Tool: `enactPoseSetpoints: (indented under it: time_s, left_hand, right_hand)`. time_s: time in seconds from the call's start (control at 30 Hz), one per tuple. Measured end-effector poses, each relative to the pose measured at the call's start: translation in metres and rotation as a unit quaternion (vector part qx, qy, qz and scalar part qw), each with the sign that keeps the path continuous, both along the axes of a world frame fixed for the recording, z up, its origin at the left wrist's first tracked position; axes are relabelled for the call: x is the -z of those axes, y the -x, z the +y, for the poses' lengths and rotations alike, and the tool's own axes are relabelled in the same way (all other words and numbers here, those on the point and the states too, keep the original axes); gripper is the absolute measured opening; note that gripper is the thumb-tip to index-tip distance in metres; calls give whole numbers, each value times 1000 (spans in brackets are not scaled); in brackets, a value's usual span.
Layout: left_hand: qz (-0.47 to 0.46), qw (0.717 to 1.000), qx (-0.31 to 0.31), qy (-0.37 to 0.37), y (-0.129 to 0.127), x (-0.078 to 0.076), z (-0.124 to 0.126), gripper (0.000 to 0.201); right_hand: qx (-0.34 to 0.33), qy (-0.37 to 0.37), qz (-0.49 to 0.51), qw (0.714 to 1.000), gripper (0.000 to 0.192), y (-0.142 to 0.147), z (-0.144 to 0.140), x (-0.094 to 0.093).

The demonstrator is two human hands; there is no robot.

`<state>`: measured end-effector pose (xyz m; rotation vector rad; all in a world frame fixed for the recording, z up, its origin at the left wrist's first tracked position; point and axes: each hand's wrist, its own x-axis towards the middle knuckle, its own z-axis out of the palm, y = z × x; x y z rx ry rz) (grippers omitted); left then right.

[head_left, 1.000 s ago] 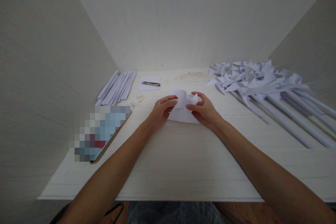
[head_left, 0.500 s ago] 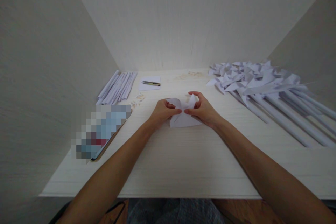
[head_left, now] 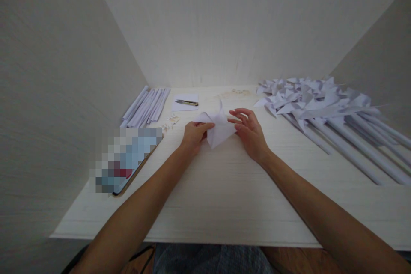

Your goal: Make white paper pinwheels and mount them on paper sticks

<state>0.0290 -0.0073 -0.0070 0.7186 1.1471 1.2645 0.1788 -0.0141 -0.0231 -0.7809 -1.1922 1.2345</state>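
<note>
In front of me, above the table, is a square of white paper (head_left: 221,133) with flaps bent inward like a pinwheel; one pointed flap stands up at its far side. My left hand (head_left: 193,136) pinches its left side, with the thumb on top near the middle. My right hand (head_left: 251,135) is at the paper's right corner, its fingers spread apart and its thumb close to the edge. Whether that thumb touches the paper I cannot tell.
Paper pinwheels on rolled paper sticks (head_left: 337,130) are piled at the right. Rolled paper tubes (head_left: 146,107) lie at the back left, beside thread snips (head_left: 187,102) on a stack of paper (head_left: 185,108). Small scraps (head_left: 171,120) and a phone (head_left: 138,158) lie at the left.
Both hands pinched the paper near its middle before. The right hand has let go there and moved to the right corner with its fingers spread, and the paper has turned.
</note>
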Motion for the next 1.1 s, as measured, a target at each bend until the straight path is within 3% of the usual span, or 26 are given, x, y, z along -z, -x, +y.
enactPoseSetpoints:
  time_s: [0.17,0.37,0.73,1.1]
  left_hand:
    - [-50,997,-47,25,2,-5,2,12]
    - [-55,998,-43,2,0,-2,-1,13]
    - [-3,997,-48,-56,-12,5,-6,16]
    - [28,995,-32,-85,-16,7,-9,18]
  right_hand:
    - [-11,-33,-103,994,26,1,-5,2]
    - [2,-60,-151,987,7,10,-9,4]
    - [107,-4,-143,984,12,11,-2,5]
    - [133,2,-170,977,20,12,-2,9]
